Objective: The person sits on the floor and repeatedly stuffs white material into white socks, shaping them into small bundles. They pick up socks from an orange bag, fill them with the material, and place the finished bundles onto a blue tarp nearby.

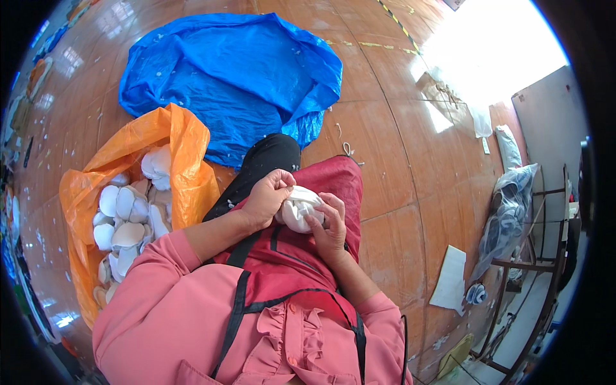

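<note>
Above my lap, my left hand and my right hand hold a white rounded fabric pad, shaped like a bra cup, from either side. My left thumb and fingers pinch its upper left edge. Fingers of the right hand curl round its right side, with the thumb over the front. Folds show in the pad's surface; its underside is hidden. Below it, a dark red apron with black straps covers my lap. To my left, an orange sack gapes wide, holding many white and beige cup-shaped pads.
A blue plastic sheet or sack lies spread ahead on the brown tiled floor. At right are a white flat board, a clear plastic bag with dark contents, and a metal rack. White scraps dot the floor.
</note>
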### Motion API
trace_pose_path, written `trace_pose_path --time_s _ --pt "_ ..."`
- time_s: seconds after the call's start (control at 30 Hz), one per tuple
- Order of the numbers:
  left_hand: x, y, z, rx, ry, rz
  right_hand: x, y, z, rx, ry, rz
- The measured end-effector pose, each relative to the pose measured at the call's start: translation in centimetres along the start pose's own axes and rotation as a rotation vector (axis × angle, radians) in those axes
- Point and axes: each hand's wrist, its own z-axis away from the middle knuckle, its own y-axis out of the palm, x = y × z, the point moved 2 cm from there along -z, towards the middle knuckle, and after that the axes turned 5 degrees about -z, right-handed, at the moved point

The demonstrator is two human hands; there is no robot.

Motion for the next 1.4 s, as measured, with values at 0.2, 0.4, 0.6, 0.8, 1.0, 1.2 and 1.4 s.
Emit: trace_pose_path --time_s 0.2,0.4,0.6,0.8,1.0,1.2,1.4 --pt "0.6 0.8 1.0 -0.167 0.157 -0.289 0.8 0.0 -0.7 0.068 0.054 0.300" --pt "0.1 1.9 1.6 0.066 0.080 -0.192 0.2 -0.4 -1.0 -0.026 0.099 0.311" --pt "0.7 0.9 1.2 0.080 -0.176 0.176 -0.3 -0.4 -0.6 -0.156 0.200 -0.076" --pt "3.5 0.2 -0.4 -0.044 -0.249 -0.037 0.8 -0.2 -1.0 -0.045 0.184 -0.119" --pt "3.7 0.6 -0.2 -0.048 -0.021 -0.492 1.0 -0.3 -0.8 0.114 0.028 0.063" --pt "3.3 1.1 0.1 -0.158 0.163 -0.544 1.2 0.6 -0.5 0.191 -0.052 0.199" --pt "1.3 1.6 0.5 -0.202 0.444 -0.535 1.2 0.7 -0.2 0.122 -0.053 0.165"
